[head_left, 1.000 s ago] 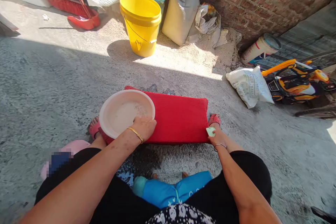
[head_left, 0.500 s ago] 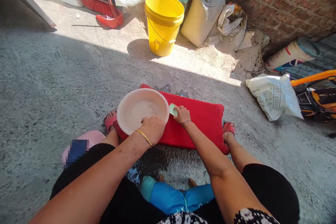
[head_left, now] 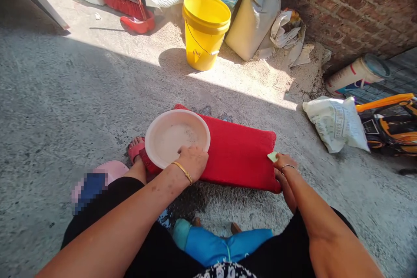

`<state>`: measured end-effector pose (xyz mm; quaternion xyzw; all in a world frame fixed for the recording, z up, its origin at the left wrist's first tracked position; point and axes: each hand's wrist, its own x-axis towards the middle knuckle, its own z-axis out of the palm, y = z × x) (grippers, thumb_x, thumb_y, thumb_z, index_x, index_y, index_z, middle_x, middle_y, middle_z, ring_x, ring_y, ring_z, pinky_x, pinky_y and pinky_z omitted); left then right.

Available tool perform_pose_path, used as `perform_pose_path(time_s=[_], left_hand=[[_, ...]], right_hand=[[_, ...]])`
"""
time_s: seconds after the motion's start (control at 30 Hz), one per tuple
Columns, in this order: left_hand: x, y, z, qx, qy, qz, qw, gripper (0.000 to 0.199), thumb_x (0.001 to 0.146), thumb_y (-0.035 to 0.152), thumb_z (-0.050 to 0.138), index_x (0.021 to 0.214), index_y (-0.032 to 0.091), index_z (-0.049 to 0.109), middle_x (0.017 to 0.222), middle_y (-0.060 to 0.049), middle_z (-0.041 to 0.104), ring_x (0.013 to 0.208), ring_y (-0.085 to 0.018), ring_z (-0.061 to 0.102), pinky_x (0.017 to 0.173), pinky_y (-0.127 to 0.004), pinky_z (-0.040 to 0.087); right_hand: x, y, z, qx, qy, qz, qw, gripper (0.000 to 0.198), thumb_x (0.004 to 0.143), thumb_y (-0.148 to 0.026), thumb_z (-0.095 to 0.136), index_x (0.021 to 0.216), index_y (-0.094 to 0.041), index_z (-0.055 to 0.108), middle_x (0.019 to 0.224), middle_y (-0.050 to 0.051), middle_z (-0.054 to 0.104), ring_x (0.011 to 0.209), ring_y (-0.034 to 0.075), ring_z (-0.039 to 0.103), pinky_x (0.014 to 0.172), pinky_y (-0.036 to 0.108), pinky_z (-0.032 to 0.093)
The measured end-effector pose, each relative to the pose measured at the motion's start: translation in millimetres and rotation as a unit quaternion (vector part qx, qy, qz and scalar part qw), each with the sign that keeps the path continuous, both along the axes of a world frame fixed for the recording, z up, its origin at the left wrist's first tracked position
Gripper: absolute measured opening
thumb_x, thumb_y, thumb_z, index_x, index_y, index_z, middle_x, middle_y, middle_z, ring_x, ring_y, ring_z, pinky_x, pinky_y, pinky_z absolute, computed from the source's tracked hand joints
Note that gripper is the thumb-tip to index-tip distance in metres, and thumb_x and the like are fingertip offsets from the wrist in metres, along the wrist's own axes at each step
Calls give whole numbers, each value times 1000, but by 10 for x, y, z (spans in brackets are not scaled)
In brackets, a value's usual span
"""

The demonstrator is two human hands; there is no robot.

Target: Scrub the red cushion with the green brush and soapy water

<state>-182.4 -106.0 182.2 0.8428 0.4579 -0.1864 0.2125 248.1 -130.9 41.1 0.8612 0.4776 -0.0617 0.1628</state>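
The right hand (head_left: pixel 284 163) pinches a small pale green piece (head_left: pixel 272 157) between its fingers, and it has crossed to the right end of the red cloth (head_left: pixel 239 152). Half a second ago it was far to the left, over the middle of the cloth and just beside the basin (head_left: pixel 166 141); a second ago it was at the right end, much as now. The left hand (head_left: pixel 193 161) has hardly changed place. Its fingers curl over the near right rim of the basin, a fingertip showing inside the bowl, though I can't see their undersides from here.

The basin stays where it was, on the left part of the cloth. It's round and pale pinkish white, with a wide rim and dark specks scattered inside, mostly toward the right. The green piece looks thin and flat, its outer end pointing left over the cloth's edge. The cloth itself is bright red, lying smooth across the top, with a rougher, bunched border at the right end.

Farther out, the concrete floor (head_left: pixel 107 95) is dark and wet on the near side of the cloth. On the far side a yellow bucket (head_left: pixel 205 34) stands upright in the sun, in front of a tall pale sack (head_left: pixel 254 15).
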Motion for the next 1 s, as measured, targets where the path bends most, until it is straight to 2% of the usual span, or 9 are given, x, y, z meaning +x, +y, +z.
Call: perform_pose_path(time_s=[0.07,0.13,0.23,0.4,0.5,0.63,0.83,0.9,1.0], left_hand=[[4,-15,-38,5,-7,3,1000,40,90,8,33,115,10,65,113,-21,63,106,-33,59,84,-55,48],[13,-27,-72,16,-13,3,1000,40,90,8,32,113,10,66,111,-21,63,105,-32,60,83,-54,48],[34,-34,-121,35,-14,-5,999,38,89,8,34,111,11,66,108,-21,63,102,-32,60,82,-53,47],[94,2,-164,51,-3,-24,998,36,89,9,35,108,12,65,104,-19,64,98,-30,60,81,-47,46],[143,35,-129,48,0,-27,998,37,89,9,33,109,13,65,104,-18,64,98,-30,59,81,-47,44],[189,36,-85,36,13,-39,998,39,90,7,30,109,13,64,106,-17,63,99,-30,58,82,-45,41],[176,-59,-210,73,8,-52,996,36,89,7,32,105,14,63,102,-16,62,96,-28,57,83,-44,39],[176,-80,-257,76,8,-54,996,36,89,7,33,104,14,64,102,-17,63,96,-29,57,83,-45,40],[189,-93,-288,72,7,-56,996,35,89,7,34,105,12,65,104,-17,63,98,-31,59,85,-49,42]], right_hand=[[102,19,93,-36,-24,-11,999,21,69,-38,73,84,-23,71,83,14,63,77,29,63,69,40,45],[-62,210,124,-71,-32,22,997,30,74,-40,69,98,-23,70,95,15,64,85,30,63,74,41,46],[-725,693,50,-57,-5,104,993,42,82,-39,61,122,-27,61,119,14,57,104,28,59,84,39,44],[-2100,1407,-130,-10,102,263,959,46,85,-38,58,130,-28,54,125,12,52,111,26,53,90,37,41],[-2350,1584,-203,-14,135,297,945,47,85,-38,58,130,-27,53,126,12,51,113,26,51,93,38,39],[-1629,1463,-254,-31,137,250,958,47,83,-33,61,130,-30,53,129,9,51,114,24,51,92,35,39],[-10,784,-2,-43,16,-6,999,44,82,-34,62,124,-19,61,117,20,55,98,29,60,78,39,43],[166,672,73,-41,-5,-58,997,43,82,-37,61,119,-16,64,112,22,57,95,31,60,76,41,44],[-68,801,45,-20,21,-59,998,47,83,-37,59,125,-17,61,118,20,56,99,30,59,78,39,44]])
